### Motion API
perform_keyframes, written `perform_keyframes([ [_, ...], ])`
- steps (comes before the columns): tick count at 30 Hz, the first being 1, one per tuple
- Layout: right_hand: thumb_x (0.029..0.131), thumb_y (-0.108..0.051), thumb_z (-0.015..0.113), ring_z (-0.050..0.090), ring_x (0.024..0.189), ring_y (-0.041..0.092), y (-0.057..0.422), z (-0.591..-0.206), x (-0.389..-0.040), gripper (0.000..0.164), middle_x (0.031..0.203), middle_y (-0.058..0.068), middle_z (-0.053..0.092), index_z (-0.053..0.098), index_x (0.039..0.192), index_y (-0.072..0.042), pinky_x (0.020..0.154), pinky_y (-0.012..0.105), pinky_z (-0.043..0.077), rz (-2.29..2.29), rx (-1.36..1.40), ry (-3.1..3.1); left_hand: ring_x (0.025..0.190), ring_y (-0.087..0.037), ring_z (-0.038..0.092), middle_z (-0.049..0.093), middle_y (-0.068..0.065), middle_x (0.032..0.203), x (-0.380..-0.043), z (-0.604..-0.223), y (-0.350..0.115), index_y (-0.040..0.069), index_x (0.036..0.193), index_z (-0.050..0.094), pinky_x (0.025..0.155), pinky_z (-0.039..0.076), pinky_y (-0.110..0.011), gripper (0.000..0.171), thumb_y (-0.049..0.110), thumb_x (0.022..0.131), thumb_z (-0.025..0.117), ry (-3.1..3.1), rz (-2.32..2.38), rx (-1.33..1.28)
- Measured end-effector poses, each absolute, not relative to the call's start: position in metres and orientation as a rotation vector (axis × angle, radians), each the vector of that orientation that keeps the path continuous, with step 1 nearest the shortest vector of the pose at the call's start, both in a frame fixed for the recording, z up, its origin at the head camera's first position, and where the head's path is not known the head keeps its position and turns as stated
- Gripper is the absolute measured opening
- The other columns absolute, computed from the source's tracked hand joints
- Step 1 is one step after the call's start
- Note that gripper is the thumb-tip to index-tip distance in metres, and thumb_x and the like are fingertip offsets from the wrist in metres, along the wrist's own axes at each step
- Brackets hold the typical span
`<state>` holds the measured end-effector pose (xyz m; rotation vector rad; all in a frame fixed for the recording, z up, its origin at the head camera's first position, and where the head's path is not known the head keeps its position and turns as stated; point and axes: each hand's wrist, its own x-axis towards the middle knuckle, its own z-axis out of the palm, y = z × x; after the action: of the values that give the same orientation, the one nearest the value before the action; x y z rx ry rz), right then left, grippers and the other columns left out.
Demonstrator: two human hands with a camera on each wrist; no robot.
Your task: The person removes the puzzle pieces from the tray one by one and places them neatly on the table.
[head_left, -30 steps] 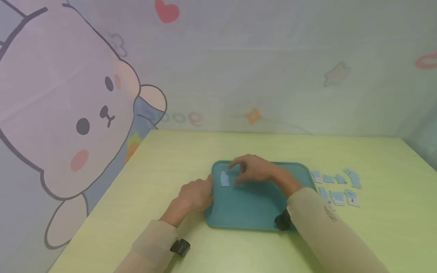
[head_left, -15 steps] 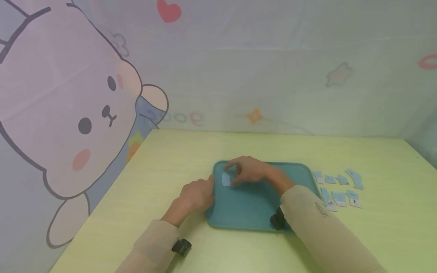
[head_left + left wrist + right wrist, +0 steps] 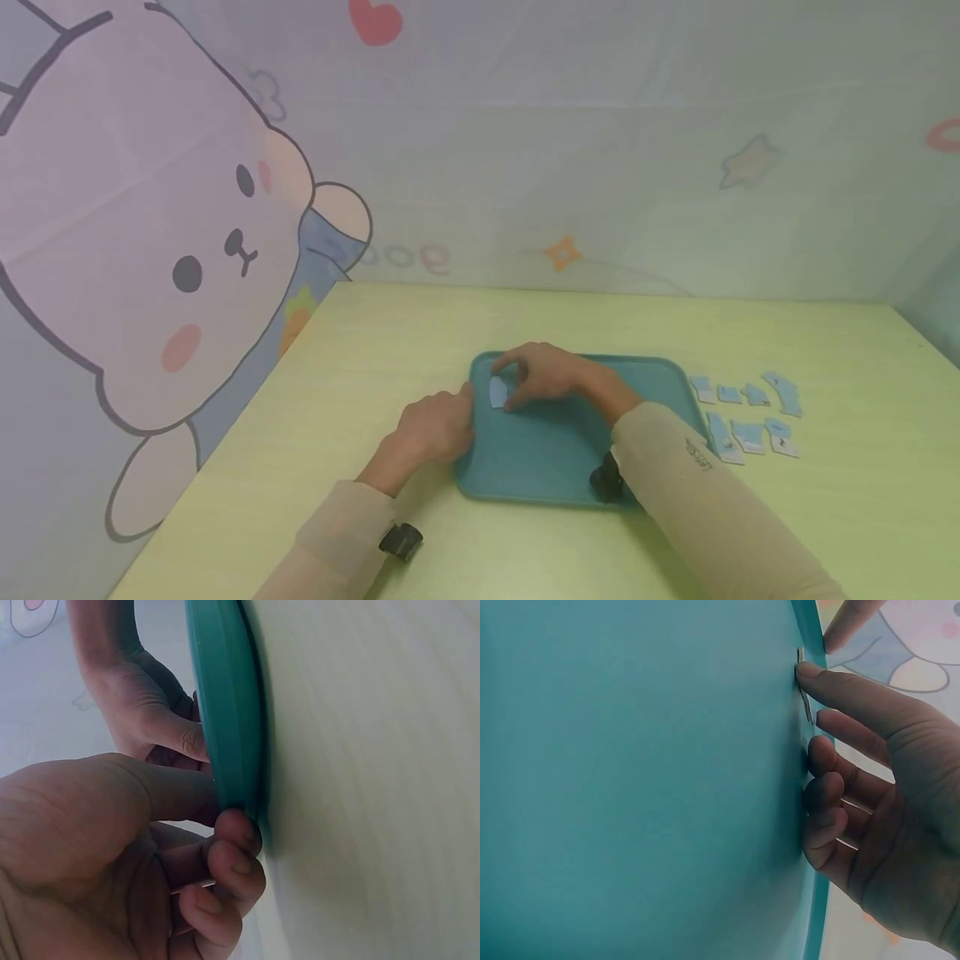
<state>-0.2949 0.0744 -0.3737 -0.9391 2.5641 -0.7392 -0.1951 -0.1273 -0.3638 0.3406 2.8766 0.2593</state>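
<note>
A teal tray (image 3: 540,467) lies on the pale yellow table. My left hand (image 3: 433,429) grips its left rim; in the left wrist view the fingertips (image 3: 238,864) curl against the tray's outer wall (image 3: 231,697). Inside the tray, near its far left corner, a light blue jigsaw puzzle piece (image 3: 497,392) lies flat or nearly so. My right hand (image 3: 546,372) spans it, with thumb and index finger at its two ends. Seen edge-on in the right wrist view, the puzzle piece (image 3: 804,688) has my right thumb (image 3: 832,681) against it.
Several more light blue and white puzzle pieces (image 3: 747,435) lie in two rough rows on the table, just right of the tray. Behind the table hangs a cloth backdrop (image 3: 600,167) with cartoon prints.
My right hand has moved left and come down onto the puzzle piece, its thumb and index finger now at the piece's ends. The left hand has stayed on the tray rim.
</note>
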Motion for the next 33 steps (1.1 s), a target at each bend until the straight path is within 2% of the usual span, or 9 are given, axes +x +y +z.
perform_keyframes([
  [14,0.086,-0.021,0.087,0.054,0.070,0.012,0.073,-0.370,-0.291,0.056,0.081,0.001,0.066,0.069,0.137,-0.010,0.065,0.027,0.046,-0.747,-0.934,2.561,0.071,-0.021,0.056,0.059,-0.008,0.084,-0.193,-0.363,-0.128,-0.004,0.161,0.036,0.057,0.039,-0.032,0.061,0.012,0.104,0.054,2.875,0.282,0.350],
  [20,0.084,-0.020,0.087,0.055,0.069,0.011,0.076,-0.369,-0.289,0.057,0.080,0.001,0.065,0.069,0.137,-0.010,0.065,0.027,0.047,-0.770,-0.943,2.560,0.077,-0.023,0.058,0.064,-0.011,0.093,-0.193,-0.362,-0.128,-0.003,0.160,0.038,0.064,0.046,-0.038,0.061,0.013,0.104,0.055,2.881,0.260,0.340],
  [25,0.086,-0.023,0.087,0.058,0.071,0.012,0.082,-0.367,-0.286,0.059,0.081,0.000,0.066,0.067,0.140,-0.012,0.068,0.029,0.049,-0.778,-0.960,2.567,0.076,-0.023,0.058,0.064,-0.011,0.093,-0.193,-0.362,-0.129,-0.002,0.160,0.037,0.064,0.047,-0.039,0.061,0.013,0.104,0.056,2.881,0.254,0.336],
  [33,0.088,-0.025,0.084,0.056,0.070,0.014,0.106,-0.359,-0.273,0.057,0.081,-0.001,0.064,0.066,0.141,-0.017,0.066,0.033,0.049,-0.773,-0.970,2.613,0.082,-0.025,0.059,0.068,-0.016,0.103,-0.192,-0.362,-0.130,-0.002,0.160,0.038,0.070,0.052,-0.045,0.060,0.013,0.104,0.054,2.891,0.257,0.344],
])
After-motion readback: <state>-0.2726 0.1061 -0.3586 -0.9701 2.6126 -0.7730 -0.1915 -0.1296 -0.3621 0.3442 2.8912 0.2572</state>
